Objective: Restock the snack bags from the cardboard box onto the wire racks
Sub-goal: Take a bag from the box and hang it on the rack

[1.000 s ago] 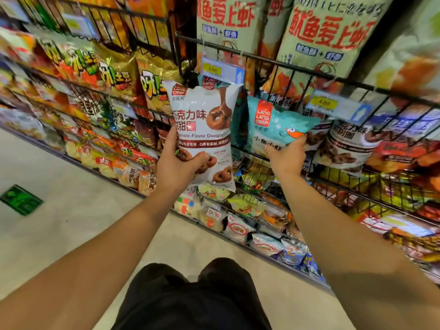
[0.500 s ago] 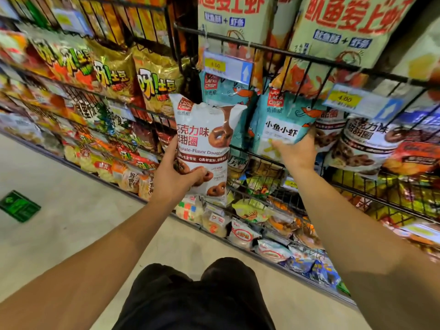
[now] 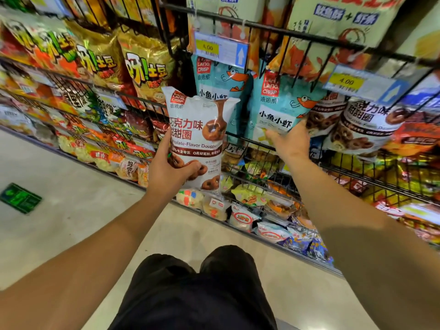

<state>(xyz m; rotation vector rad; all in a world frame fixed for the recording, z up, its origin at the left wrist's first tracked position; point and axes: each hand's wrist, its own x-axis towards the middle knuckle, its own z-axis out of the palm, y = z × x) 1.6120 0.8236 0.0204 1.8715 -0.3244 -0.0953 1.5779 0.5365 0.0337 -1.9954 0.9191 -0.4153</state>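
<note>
At the bottom of the frame are the person's dark trousers (image 3: 195,289) over the pale floor (image 3: 71,210), with both bare forearms reaching up toward the shelves. Left of centre, the left hand (image 3: 171,172) grips the lower part of a white doughnut bag (image 3: 198,136), thumb across its front, holding it upright just in front of the wire rack (image 3: 262,148). Right of centre, the right hand (image 3: 289,142) has its fingers spread against the bottom of a teal shrimp bag (image 3: 276,108) (pressing rather than clutching, as far as shows). A second ago that bag leaned sideways; now it stands upright in its row. That tidying probably clears the way for the doughnut bag, whose matching bags (image 3: 364,125) sit further right. The cardboard box is not in view.
</note>
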